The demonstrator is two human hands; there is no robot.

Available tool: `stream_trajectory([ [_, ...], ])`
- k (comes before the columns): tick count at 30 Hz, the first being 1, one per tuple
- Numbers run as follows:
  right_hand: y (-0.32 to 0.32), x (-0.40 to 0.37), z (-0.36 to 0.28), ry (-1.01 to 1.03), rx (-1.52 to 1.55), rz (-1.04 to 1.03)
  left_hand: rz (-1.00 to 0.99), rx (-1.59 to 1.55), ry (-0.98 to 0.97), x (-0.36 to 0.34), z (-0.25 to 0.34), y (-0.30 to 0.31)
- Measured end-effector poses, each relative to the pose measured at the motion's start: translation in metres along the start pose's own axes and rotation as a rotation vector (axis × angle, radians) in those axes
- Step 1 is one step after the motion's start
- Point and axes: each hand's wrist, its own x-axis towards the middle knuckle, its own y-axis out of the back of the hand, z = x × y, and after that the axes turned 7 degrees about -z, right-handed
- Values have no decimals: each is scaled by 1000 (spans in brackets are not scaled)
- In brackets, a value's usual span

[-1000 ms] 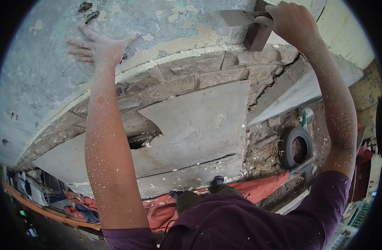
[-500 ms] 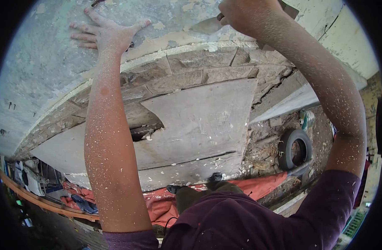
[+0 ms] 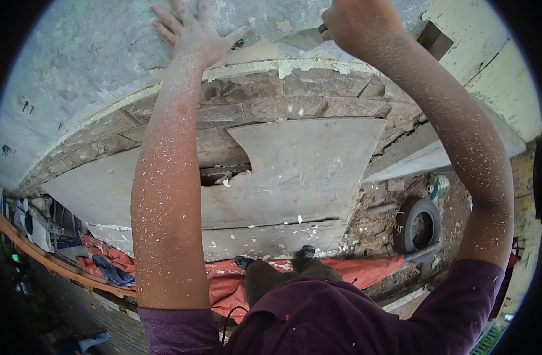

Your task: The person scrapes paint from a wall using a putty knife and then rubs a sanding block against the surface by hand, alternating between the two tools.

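Observation:
My left hand (image 3: 195,36) lies against the blue-grey wall (image 3: 99,71) with its fingers spread, dusted with white powder. At the upper right, my right hand (image 3: 363,26) is closed around a scraper. The thin metal blade of the scraper (image 3: 304,39) points left along the wall, among patches of peeling pale paint; its handle is hidden in my fist. Just beyond my left thumb, a small dark fitting (image 3: 239,44) sticks out of the wall. Pale flakes cover both forearms, and a few bits are falling below the blade.
Below the paint runs a stone ledge (image 3: 265,109). Grey boards (image 3: 306,171) with a broken gap lie beneath it, strewn with flakes. A tyre (image 3: 406,228) rests on rubble at the right. A red-orange tarp (image 3: 371,269) spreads around my feet; a wooden rail (image 3: 58,263) crosses the lower left.
My left hand appears further right and higher in view, nearer the scraper. The view has shifted slightly. My right hand still grips the scraper, and more bits are in the air below it.

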Motion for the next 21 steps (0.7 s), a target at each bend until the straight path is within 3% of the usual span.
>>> stream_trajectory([
  [1,-3,-2,8,-44,-58,142,-50,64,-221,-4,-17,3],
  [2,5,-1,10,-80,-117,291,-42,70,-208,-5,-22,20],
  [4,11,8,-16,-15,-223,281,-591,668,-66,-6,-29,49],
  [5,9,15,-31,-93,-196,206,-589,662,-74,-7,-43,40],
  [7,27,17,-30,-181,-95,48,-41,75,-480,-10,-84,15],
  [9,77,10,-11,-195,33,-175,-13,50,-491,-11,-86,11],
  [10,75,18,-24,-192,30,-179,24,34,-506,-9,-83,14],
  [11,68,24,-41,-89,-26,-162,22,26,-503,-9,-79,21],
  [12,63,26,-52,13,-78,-149,-167,103,-410,-10,-75,30],
  [13,73,23,-55,-43,-76,-81,-355,180,-313,-10,-71,38],
  [14,89,28,-48,-118,0,-126,-365,171,-315,-9,-67,41],
  [16,112,14,-57,-193,-111,44,-477,167,-279,-7,-67,46],
  [17,113,20,-60,-186,-108,37,-486,163,-278,-8,-75,41],
  [19,110,29,-61,-216,-100,-123,-225,148,-384,-9,-78,31],
  [21,110,18,-63,-213,-147,-115,-297,115,-371,-17,-77,30],
])
